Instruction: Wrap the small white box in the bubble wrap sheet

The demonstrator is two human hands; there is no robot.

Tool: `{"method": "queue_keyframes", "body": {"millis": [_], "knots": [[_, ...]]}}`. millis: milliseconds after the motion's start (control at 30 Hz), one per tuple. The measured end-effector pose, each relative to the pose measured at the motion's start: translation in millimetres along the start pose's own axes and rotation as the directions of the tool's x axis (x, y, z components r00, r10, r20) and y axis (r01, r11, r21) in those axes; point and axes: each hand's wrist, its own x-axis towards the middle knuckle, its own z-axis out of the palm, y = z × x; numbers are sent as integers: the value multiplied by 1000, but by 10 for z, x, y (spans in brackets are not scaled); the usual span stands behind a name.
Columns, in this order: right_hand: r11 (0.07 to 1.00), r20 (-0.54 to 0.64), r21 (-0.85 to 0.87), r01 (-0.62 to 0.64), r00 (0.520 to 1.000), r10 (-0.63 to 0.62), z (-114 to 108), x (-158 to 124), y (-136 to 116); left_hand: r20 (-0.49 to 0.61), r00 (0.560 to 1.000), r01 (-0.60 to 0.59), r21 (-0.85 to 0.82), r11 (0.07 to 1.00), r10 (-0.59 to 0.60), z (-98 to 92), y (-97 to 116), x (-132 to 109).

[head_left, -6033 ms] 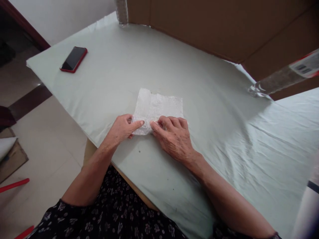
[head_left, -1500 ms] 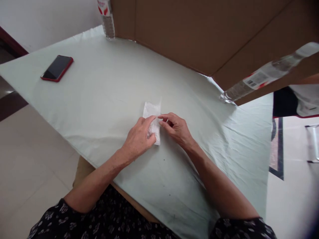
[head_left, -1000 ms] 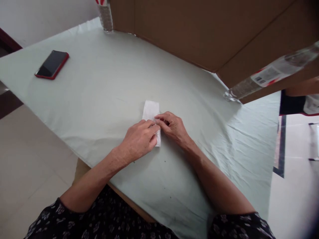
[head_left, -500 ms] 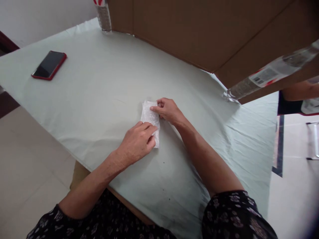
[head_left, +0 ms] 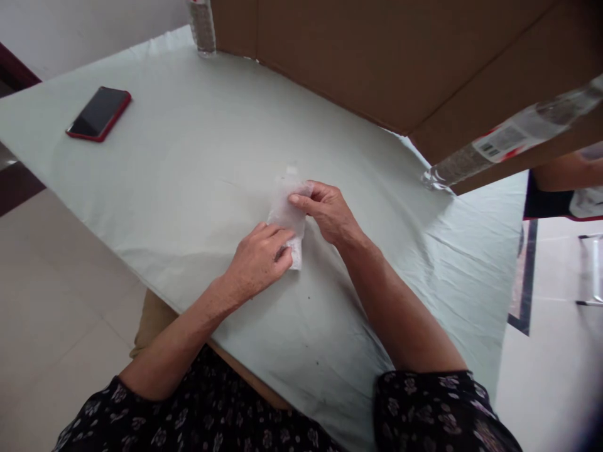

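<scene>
White wrap, one narrow piece, upper part blurred — lay on the pale green tablecloth. Judged light, soft, easily creased; best held by the edges. Right hand pinched its upper right edge. Left hand curled over the lower part — firmness of hold indeterminable.

tiled indoor room; cloth-covered table

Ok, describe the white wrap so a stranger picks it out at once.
From the big brown cardboard panel, come across the pale green tablecloth toward the wearer. The white wrap lies partly under the left hand, its upper part pinched by the right hand. Unlike the red-edged phone or clear bottles, it is white and in the hands.
</scene>
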Motion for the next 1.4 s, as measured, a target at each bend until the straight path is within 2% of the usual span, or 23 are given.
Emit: {"method": "queue_keyframes", "body": {"millis": [133, 267, 400, 500, 600, 833, 967, 1067, 1167, 1267, 1333, 1400], "knots": [[995, 5, -65, 81, 997, -81, 51, -171, -106, -97, 992, 84, -14, 996, -85, 34, 18, -48], [976, 7, -167, 137, 990, -138, 93, -333, -186, -231, 944, 234, -30, 972, -234, 95, 36, -96], [957, 38, -240, 163, 987, -158, 130, -498, -205, -293, 914, 269, -80, 960, -280, 136, 2, -114], [919, 52, -342, 196, 980, -190, 158, -656, -168, -273, 934, 206, -112, 972, -230, 115, -36, -111], [887, 63, -388, 251, 967, -246, 191, -836, -77, -190, 967, 145, -135, 980, -169, 74, -58, -108], [764, 88, -524, 376, 916, -390, 245, -1061, 201, -61, 995, 64, -145, 987, -74, -41, -145, -111], [723, 127, -536, 436, 888, -442, 224, -1053, 292, 65, 996, -54, -186, 981, 67, -206, -257, -177], [672, 191, -545, 501, 855, -482, 192, -1043, 365, 119, 980, -142, -148, 979, 160, -258, -308, -237], [615, 238, -575, 540, 829, -506, 172, -1044, 446, 82, 981, -167, -112, 980, 176, -184, -319, -247], [578, 239, -600, 552, 814, -529, 173, -1038, 475, -2, 985, -172, -152, 973, 173, -69, -313, -203], [585, 227, -612, 532, 827, -515, 179, -1015, 432, -54, 986, -164, -208, 964, 156, -30, -299, -157], [631, 199, -603, 487, 859, -472, 177, -971, 331, -75, 993, -111, -285, 952, 93, -38, -267, -107]]}}
